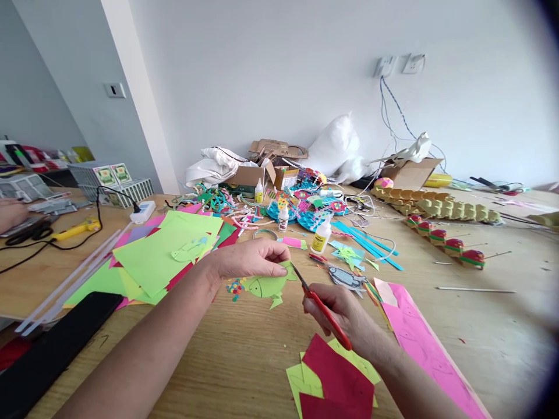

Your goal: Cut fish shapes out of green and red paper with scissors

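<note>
Pinched between the thumb and fingers of my left hand is a light green paper fish with drawn lines on it. My right hand is closed around red-handled scissors, whose blades point up and left at the fish's tail end. Whether the blades touch the paper I cannot tell. Just left of the fish lies a small pile of coloured paper dots. A grey-blue paper fish lies beyond my right hand. Red and yellow-green paper pieces lie below that hand.
Green and coloured paper sheets are stacked at left, near a black flat object. Glue bottles stand beyond my hands. A pink paper strip lies at right. Egg-carton crafts are farther right. Another person's hand shows at far left.
</note>
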The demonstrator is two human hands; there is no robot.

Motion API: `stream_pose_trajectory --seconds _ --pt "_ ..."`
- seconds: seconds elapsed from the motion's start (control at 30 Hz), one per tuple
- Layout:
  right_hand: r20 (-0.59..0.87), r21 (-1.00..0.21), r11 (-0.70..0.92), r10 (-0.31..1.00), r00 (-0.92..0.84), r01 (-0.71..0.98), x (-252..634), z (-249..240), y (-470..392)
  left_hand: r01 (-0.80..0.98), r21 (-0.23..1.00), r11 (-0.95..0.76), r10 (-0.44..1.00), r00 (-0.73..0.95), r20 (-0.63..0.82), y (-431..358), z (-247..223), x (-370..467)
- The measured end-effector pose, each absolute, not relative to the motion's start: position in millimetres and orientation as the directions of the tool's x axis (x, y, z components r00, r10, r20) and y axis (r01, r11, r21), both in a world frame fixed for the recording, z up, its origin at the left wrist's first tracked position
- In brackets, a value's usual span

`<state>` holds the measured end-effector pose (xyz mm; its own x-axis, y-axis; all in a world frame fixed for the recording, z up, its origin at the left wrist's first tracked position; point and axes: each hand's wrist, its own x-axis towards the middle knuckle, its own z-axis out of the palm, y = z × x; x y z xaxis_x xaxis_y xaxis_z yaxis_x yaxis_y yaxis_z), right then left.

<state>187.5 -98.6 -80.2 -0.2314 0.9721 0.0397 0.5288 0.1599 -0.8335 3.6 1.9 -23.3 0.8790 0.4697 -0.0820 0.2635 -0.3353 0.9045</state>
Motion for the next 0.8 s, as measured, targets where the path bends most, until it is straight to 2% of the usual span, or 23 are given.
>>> stream_pose_trajectory --seconds 0.17,0.23,0.37,0.47,0.63,0.7,0.8 --pt "0.024 -0.918 0.095 0.983 -0.183 0.386 194.2 -80.6 -94.3 0.298 0.852 -0.431 0.545 0.839 -0.018 4.6 -21.9 3.4" --pt "0.074 -0.948 0.096 0.994 -0.083 0.304 197.6 -81.2 -91.5 0.334 0.816 -0.473 0.569 0.822 -0.007 3.6 -22.3 5.4" --pt "0.217 -0.963 0.196 0.971 0.099 0.187 196.5 -80.7 -89.6 0.400 0.759 -0.513 0.559 0.827 -0.058 -5.2 -25.6 14.0" --pt "0.235 -0.960 0.219 0.969 0.077 0.173 188.5 -79.7 -91.3 0.387 0.716 -0.581 0.503 0.862 -0.057 -14.5 -28.8 20.8" --pt "0.159 -0.979 0.156 0.987 0.012 0.129 180.7 -79.1 -91.7 0.389 0.673 -0.629 0.472 0.879 -0.066 -21.8 -30.3 24.5" --pt "0.165 -0.984 0.157 0.981 0.100 0.086 182.9 -79.6 -90.4 0.359 0.716 -0.599 0.532 0.847 0.020 -19.2 -29.2 23.5" --pt "0.220 -0.965 0.254 0.920 0.325 -0.065 189.2 -81.3 -87.5 0.227 0.801 -0.554 0.687 0.667 0.287 -10.6 -28.9 22.1"
